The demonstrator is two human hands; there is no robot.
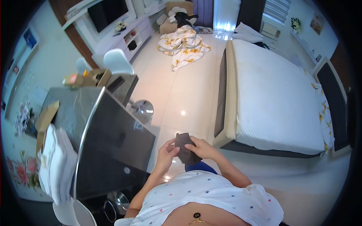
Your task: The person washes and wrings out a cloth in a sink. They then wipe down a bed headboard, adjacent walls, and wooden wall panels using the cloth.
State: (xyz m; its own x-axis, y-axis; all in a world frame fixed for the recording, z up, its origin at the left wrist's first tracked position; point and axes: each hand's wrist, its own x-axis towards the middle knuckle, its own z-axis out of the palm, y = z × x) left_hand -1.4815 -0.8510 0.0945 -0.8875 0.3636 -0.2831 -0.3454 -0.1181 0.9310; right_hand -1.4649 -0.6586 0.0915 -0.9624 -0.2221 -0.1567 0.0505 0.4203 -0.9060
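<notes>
A small dark brown cloth [185, 151] is held up in front of my body, folded or bunched, with its upper edge uneven. My left hand [168, 151] grips its left side, thumb laid over the front. On the right side, my right hand [201, 148] pinches it with the thumb on the front and the fingers behind. Just below the cloth, something blue [201, 167] shows above my star-patterned shirt; what it is, I cannot make out.
A bed [277, 94] with a white mattress stands at the right. At the left is a dark glossy counter [113, 147] bearing folded white towels [58, 162] and boxes. A flowered sheet [184, 45] lies on the floor ahead, near a white chair [117, 62].
</notes>
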